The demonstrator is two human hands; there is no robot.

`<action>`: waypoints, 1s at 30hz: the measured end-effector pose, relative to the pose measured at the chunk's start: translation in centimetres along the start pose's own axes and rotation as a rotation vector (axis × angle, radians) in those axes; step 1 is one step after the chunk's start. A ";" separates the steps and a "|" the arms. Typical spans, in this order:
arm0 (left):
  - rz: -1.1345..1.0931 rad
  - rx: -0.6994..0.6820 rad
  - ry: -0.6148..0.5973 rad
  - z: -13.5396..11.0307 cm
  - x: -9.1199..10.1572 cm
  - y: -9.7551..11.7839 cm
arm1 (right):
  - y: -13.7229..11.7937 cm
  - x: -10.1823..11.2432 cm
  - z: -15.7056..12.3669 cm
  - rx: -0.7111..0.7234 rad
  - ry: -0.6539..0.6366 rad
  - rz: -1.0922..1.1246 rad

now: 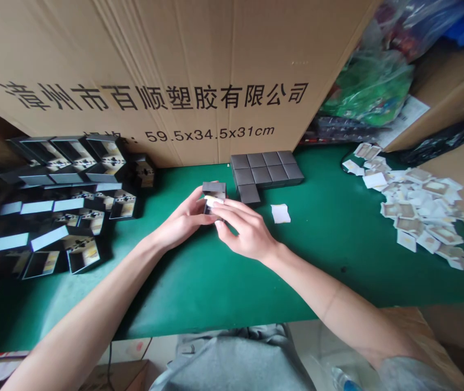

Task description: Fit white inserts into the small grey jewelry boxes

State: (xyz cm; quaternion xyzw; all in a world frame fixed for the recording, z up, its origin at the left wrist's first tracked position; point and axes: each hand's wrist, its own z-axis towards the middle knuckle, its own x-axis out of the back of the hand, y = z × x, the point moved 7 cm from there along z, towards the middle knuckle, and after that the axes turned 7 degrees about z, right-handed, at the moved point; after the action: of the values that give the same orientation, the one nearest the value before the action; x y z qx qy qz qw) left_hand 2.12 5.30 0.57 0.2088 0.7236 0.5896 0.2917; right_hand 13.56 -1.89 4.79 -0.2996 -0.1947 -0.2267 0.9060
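A small dark jewellery-type box (214,187) with its lid raised is held above the green table, near the middle of the view. My left hand (183,220) is closed around its left side, thumb along the front. My right hand (248,225) reaches in from the right, with its fingertips at the box's opening on a small white insert (214,201). The fingers partly cover this piece and the inside of the box. Just beyond my right hand lies a group of closed dark boxes (262,171), set side by side. A loose white piece (281,213) rests to their front right.
Rows of open dark boxes (83,255) stand at the left. White inserts (423,201) are heaped at the right on the green table (199,288). A large printed carton (167,54) rises behind, with plastic bags (374,87) at the back right.
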 end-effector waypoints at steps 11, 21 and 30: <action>0.097 -0.030 0.075 0.1 0.4 -0.1 | -0.2 0.5 0.0 -0.019 0.048 0.076; 0.147 -0.032 0.069 0.0 0.1 0.4 | 0.3 0.3 -0.2 -0.048 0.035 0.083; 0.202 -0.048 0.077 0.1 0.6 0.1 | 0.5 -0.4 -0.3 -0.048 -0.035 0.049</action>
State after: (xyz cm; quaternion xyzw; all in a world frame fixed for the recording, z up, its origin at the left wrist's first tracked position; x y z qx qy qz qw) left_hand 1.77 5.79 0.60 0.2506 0.6954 0.6407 0.2077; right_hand 13.57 -1.66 4.15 -0.3300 -0.1979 -0.2039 0.9002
